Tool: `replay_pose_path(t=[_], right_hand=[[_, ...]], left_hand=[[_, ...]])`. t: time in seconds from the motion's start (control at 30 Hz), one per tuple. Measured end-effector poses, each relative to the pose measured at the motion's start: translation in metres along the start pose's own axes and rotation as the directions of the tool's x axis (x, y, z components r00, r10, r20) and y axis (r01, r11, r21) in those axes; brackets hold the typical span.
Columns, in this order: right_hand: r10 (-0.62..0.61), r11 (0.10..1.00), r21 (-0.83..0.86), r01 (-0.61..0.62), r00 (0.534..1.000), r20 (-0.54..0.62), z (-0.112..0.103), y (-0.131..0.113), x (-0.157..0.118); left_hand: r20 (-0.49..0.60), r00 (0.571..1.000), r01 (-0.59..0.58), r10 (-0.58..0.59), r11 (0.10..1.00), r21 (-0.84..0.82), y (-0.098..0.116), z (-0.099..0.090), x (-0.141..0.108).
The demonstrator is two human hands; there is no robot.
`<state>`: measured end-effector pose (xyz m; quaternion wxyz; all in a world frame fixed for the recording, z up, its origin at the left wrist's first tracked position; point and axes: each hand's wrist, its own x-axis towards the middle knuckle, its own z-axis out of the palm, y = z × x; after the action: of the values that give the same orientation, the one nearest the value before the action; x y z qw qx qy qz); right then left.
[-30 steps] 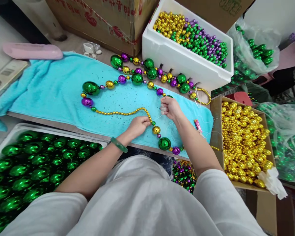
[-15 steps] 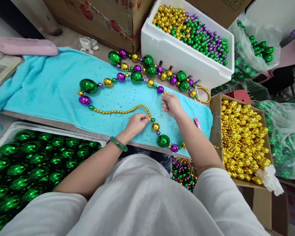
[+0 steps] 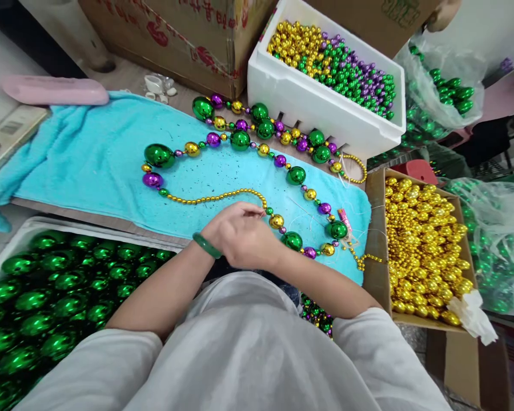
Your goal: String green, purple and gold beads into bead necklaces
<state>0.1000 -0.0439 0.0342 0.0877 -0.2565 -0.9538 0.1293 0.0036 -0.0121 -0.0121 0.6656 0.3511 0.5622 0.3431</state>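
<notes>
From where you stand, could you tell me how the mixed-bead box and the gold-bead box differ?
The mixed-bead box is white, while the gold-bead box is brown cardboard. The mixed-bead box holds small gold, green and purple beads; the gold-bead box shows only gold ones. Both are open and well filled.

A small bead-stringing workshop is being seen here: bulk beads are heaped in a white foam box and a cardboard carton, more are bagged in clear plastic, and a strung garland is laid across a towel-covered work surface.
</notes>
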Motion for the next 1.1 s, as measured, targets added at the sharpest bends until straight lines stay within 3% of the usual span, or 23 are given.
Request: replay_pose_path(t=[0.1, 0.2, 0.3, 0.4, 0.5, 0.57, 0.63, 0.67, 0.7, 0.73, 0.77, 0.83, 0.9, 1.0, 1.1], right_hand=[[-0.109, 0.993, -0.040, 0.110, 0.993, 0.044, 0.028, -0.007, -0.010], [-0.092, 0.996, -0.027, 0.091, 0.995, -0.041, 0.049, 0.003, -0.015], [-0.078, 0.997, -0.015, 0.077, 0.992, -0.102, 0.065, 0.010, -0.017], [-0.092, 0.995, -0.038, 0.090, 0.994, -0.064, 0.069, 0.005, -0.022], [-0.191, 0.980, -0.084, 0.183, 0.977, -0.099, 0.047, 0.004, -0.029], [-0.215, 0.977, -0.056, 0.208, 0.947, -0.238, 0.019, 0.018, -0.032], [-0.011, 0.992, 0.109, 0.063, 0.908, -0.418, -0.011, 0.048, -0.028], [0.200, 0.960, 0.269, -0.081, 0.869, -0.453, -0.023, 0.066, -0.023], [0.408, 0.866, 0.456, -0.205, 0.816, -0.409, -0.031, 0.084, -0.017], [0.532, 0.719, 0.634, -0.284, 0.812, -0.240, -0.035, 0.100, -0.010], [0.532, 0.531, 0.770, -0.354, 0.847, 0.023, -0.035, 0.114, -0.003], [0.343, 0.176, 0.861, -0.477, 0.850, 0.400, -0.024, 0.129, 0.009], [0.128, -0.057, 0.846, -0.529, 0.837, 0.532, -0.007, 0.131, 0.018], [-0.037, -0.204, 0.809, -0.551, 0.830, 0.556, 0.015, 0.124, 0.025], [-0.017, -0.198, 0.788, -0.584, 0.805, 0.592, 0.022, 0.121, 0.026]], left_hand=[[0.151, 0.981, 0.146, -0.124, 0.979, -0.143, 0.008, -0.009, -0.006], [0.194, 0.968, 0.207, -0.161, 0.947, -0.247, 0.007, -0.014, -0.010], [0.133, 0.985, 0.130, -0.109, 0.979, -0.157, 0.001, -0.016, -0.010], [0.007, 0.999, -0.052, 0.052, 0.999, 0.010, -0.007, -0.016, -0.006], [-0.094, 0.949, -0.278, 0.300, 0.941, 0.193, -0.011, -0.021, -0.003], [-0.066, 0.900, -0.393, 0.430, 0.869, 0.300, -0.012, -0.028, -0.003], [0.022, 0.854, -0.488, 0.520, 0.786, 0.380, -0.009, -0.034, -0.005], [0.067, 0.833, -0.525, 0.549, 0.748, 0.407, -0.007, -0.037, -0.006], [0.104, 0.815, -0.555, 0.570, 0.714, 0.427, -0.005, -0.039, -0.007], [0.135, 0.800, -0.577, 0.585, 0.688, 0.441, -0.002, -0.040, -0.008], [0.159, 0.787, -0.594, 0.596, 0.666, 0.451, 0.001, -0.041, -0.009], [0.178, 0.771, -0.613, 0.612, 0.637, 0.467, 0.005, -0.042, -0.009], [0.158, 0.768, -0.608, 0.620, 0.632, 0.480, 0.007, -0.042, -0.010], [0.060, 0.779, -0.567, 0.624, 0.660, 0.493, 0.006, -0.042, -0.010], [-0.052, 0.784, -0.527, 0.619, 0.707, 0.471, 0.000, -0.039, -0.010]])
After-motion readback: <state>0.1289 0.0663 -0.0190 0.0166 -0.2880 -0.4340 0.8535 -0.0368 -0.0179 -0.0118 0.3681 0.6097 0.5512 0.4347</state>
